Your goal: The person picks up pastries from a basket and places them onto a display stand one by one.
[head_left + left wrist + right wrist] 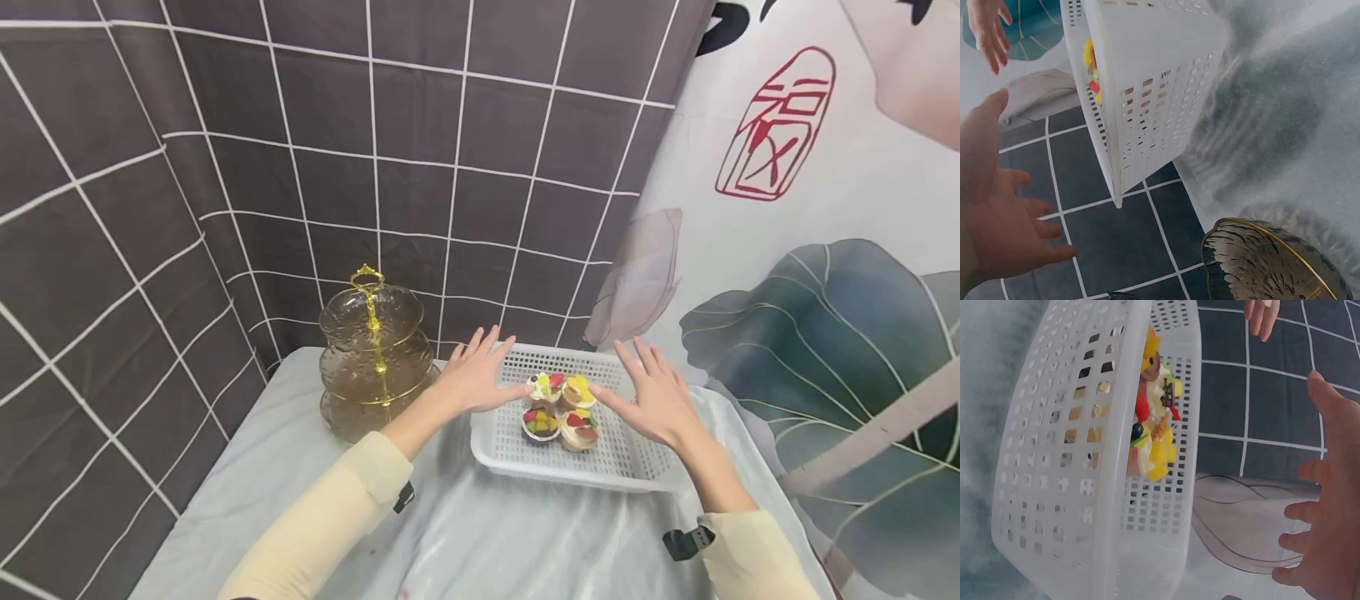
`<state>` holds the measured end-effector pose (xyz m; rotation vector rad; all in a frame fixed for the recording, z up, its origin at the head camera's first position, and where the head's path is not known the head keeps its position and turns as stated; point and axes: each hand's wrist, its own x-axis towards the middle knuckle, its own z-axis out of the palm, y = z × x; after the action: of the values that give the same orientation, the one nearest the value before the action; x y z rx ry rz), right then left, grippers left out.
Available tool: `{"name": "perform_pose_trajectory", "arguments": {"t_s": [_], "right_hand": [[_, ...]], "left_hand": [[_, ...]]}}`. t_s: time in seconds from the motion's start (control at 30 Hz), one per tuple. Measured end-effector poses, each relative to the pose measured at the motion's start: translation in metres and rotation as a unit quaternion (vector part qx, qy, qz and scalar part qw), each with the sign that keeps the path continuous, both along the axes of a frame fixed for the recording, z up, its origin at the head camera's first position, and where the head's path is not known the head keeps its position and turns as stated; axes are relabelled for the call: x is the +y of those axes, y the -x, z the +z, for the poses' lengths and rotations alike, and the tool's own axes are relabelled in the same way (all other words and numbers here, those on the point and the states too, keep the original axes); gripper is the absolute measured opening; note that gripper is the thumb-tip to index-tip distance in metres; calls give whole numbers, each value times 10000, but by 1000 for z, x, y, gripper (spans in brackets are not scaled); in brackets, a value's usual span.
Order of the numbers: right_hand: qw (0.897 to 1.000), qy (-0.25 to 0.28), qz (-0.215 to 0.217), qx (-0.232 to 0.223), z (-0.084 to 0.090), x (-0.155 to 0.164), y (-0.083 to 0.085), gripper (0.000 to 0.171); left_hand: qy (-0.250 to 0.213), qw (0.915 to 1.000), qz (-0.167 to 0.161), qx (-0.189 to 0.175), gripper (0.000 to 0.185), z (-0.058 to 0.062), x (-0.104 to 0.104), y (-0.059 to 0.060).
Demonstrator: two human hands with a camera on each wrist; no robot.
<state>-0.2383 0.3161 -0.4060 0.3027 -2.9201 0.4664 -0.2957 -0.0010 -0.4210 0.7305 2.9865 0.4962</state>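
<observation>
Both hands hover over a white perforated plastic basket (570, 477), fingers spread and holding nothing. My left hand (480, 379) is above the basket's left side, its thumb pointing toward the cupcakes. Over the right side is my right hand (651, 400), its thumb overlapping the edge of the yellow-topped cupcake (577, 388) in the head view. Several fruit-topped cupcakes stand grouped in the basket: a cream one with a red piece (545, 386), a dark-cased one (541, 425) and a pale swirled one (579, 432). In the right wrist view, the fruit toppings (1161, 453) show above the basket rim.
Left of the basket stands a three-tier glass cake stand (375, 358) with gold rims and a gold handle. A pale cloth (442, 533) covers the table. Dark tiled-pattern fabric (412, 117) hangs behind, and a white lotus-printed curtain (750, 242) hangs at the right.
</observation>
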Motion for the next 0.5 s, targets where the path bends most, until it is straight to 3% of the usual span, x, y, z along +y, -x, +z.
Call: {"name": "perform_pose_trajectory", "arguments": {"t_s": [0.2, 0.37, 0.5], "right_hand": [[9999, 146, 40, 70, -2, 7, -3, 93], [9982, 570, 192, -17, -3, 18, -4, 92], [9952, 913, 272, -240, -8, 29, -6, 91]], "left_hand": [[-274, 9993, -228, -86, 96, 0, 4, -2], [-1281, 9898, -478, -398, 94, -7, 14, -8], [-1826, 9811, -353, -541, 97, -23, 24, -13]]}}
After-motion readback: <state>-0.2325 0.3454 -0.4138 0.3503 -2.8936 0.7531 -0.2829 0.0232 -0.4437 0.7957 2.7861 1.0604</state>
